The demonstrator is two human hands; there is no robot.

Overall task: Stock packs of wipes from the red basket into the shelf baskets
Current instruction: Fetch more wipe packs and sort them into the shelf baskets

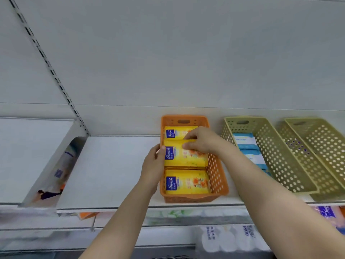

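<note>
An orange shelf basket (217, 176) stands on the white shelf (112, 171) and holds three yellow wipe packs in a row. My right hand (200, 141) pinches the top edge of the middle yellow pack (183, 157) from above. My left hand (154, 165) grips that pack's left end at the basket's left wall. Another yellow pack (177, 132) lies behind it, and a third (186, 182) in front. The red basket is out of view.
To the right stand two olive-green perforated baskets: the nearer one (270, 156) holds blue-and-white packs (246, 143), the farther one (317, 146) shows no packs. A slanted white divider panel (56, 165) stands at the left. Tissue rolls (229, 238) fill the shelf below.
</note>
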